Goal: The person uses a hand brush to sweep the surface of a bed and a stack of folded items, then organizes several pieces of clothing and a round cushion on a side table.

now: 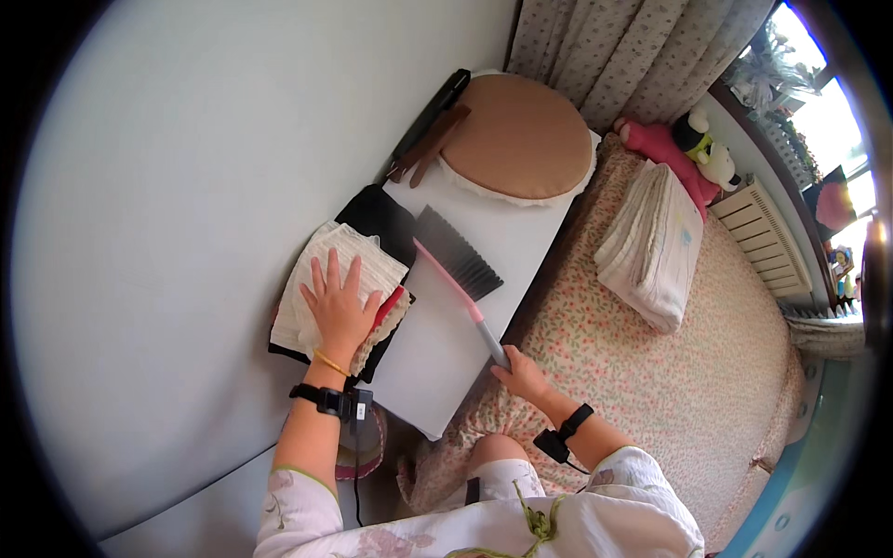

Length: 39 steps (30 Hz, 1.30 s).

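My left hand point(340, 307) lies flat with fingers spread on a stack of folded clothes, a cream ribbed garment point(296, 307) on top. Beneath it show red fabric point(388, 311), a beige scalloped edge point(380, 340) and black cloth point(377, 217). The stack sits against the wall on a white tabletop point(436, 349). In my right hand point(523, 374) is the grey handle of a bed brush point(493, 343) with a pink neck. Its dark bristles point(459, 252) rest over the white surface, right of the stack.
A round brown cushion point(520, 136) lies at the table's far end beside a black case-like object point(432, 122) and brown straps point(436, 146). On the floral-covered bed point(579, 349) to the right are folded cloths point(656, 244) and a pink plush toy point(656, 150).
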Motion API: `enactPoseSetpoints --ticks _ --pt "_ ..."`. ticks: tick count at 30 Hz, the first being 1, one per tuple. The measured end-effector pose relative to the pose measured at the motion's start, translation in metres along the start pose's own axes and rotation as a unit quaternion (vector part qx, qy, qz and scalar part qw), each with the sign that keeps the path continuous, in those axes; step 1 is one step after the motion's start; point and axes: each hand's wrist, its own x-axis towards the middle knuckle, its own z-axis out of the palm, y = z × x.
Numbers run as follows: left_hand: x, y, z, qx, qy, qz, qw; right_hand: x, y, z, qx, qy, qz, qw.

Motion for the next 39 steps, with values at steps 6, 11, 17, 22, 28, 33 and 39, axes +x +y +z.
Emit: enactPoseSetpoints --ticks 6,11,17,22,28,33,39 --pt "0.023 -0.031 0.047 -0.039 -0.087 -0.092 0.991 0.076 -0.015 -0.056 0.078 0.140 -0.067 0.985" --pt "0.019 -0.038 0.056 -0.056 -0.044 -0.075 0.995 0.201 -0.077 -0.101 0.098 0.090 -0.160 0.978" --pt "0.030 -0.030 0.049 -0.031 -0.047 -0.068 0.996 0.320 -0.160 -0.116 -0.247 0.205 -0.349 0.880" --pt "0.034 -0.029 0.049 -0.004 -0.067 -0.068 0.995 0.383 -0.191 -0.126 -0.462 0.091 -0.327 0.819" --pt "0.035 -0.030 0.050 0.010 -0.083 -0.065 0.994 0.386 -0.200 -0.124 -0.523 0.003 -0.297 0.799" --pt "0.037 -0.031 0.050 0.009 -0.087 -0.060 0.994 0.386 -0.209 -0.156 -0.496 0.000 -0.308 0.812" --pt "0.037 -0.033 0.051 0.009 -0.105 -0.063 0.992 0.408 -0.203 -0.183 -0.441 0.267 -0.337 0.788"
